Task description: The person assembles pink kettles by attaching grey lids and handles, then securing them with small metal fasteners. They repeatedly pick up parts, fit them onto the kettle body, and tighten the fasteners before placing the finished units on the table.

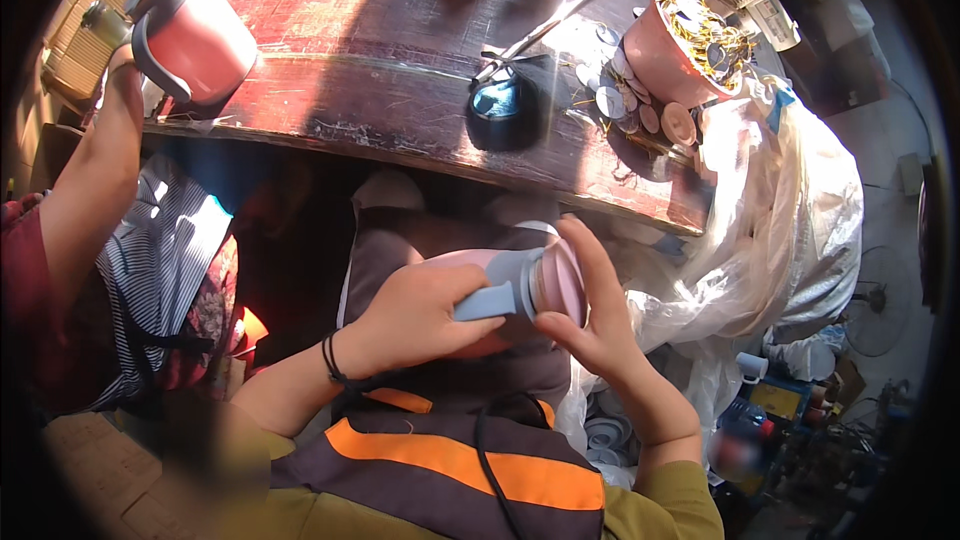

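Over my lap a pink jug (462, 258) lies tilted on its side, its mouth toward the right. My left hand (415, 312) is closed around its blue-grey handle (487, 304) and partly covers the body. At the mouth sits a pink lid (563, 285) above a blue-grey collar. My right hand (602, 315) grips this lid, thumb on the near edge and fingers over the far side. Whether the lid is fully seated I cannot tell. A dark band circles my left wrist.
On the worn red-brown table (330, 90) a co-worker's hand (122, 75) touches another pink jug (205, 45) with a dark grey handle. A pink bucket (665, 55) of wire ties, scattered discs (612, 100), a dark container (500, 115) and plastic bags (760, 200) are at right.
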Tool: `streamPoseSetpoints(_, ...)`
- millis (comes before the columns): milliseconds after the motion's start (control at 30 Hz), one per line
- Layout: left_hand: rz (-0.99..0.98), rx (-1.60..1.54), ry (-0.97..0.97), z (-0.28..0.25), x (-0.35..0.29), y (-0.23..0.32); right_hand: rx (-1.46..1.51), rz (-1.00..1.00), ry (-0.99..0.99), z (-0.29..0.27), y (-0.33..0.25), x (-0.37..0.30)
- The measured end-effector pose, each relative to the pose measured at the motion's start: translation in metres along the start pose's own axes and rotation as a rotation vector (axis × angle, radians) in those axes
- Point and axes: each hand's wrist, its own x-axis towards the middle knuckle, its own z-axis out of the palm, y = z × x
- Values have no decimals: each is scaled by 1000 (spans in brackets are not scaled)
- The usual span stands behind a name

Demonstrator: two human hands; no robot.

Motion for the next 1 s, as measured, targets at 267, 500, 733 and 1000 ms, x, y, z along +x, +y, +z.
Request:
streamPoseSetpoints(267, 76, -157, -90, -14, 8, -32, -204, -713, -134, 8, 23, 10)
streamPoseSetpoints(500, -34, -213, -348, 66, -24, 11, -162, -58, 106, 29, 35, 20)
streamPoseSetpoints(733, 171, -23, -19, 48, -17, -20, -155, -281, -139, 1, 69, -3)
streamPoseSetpoints(1000, 135, 42, -174, 81, -16, 4, -20, 145, 151, 27, 56, 12)
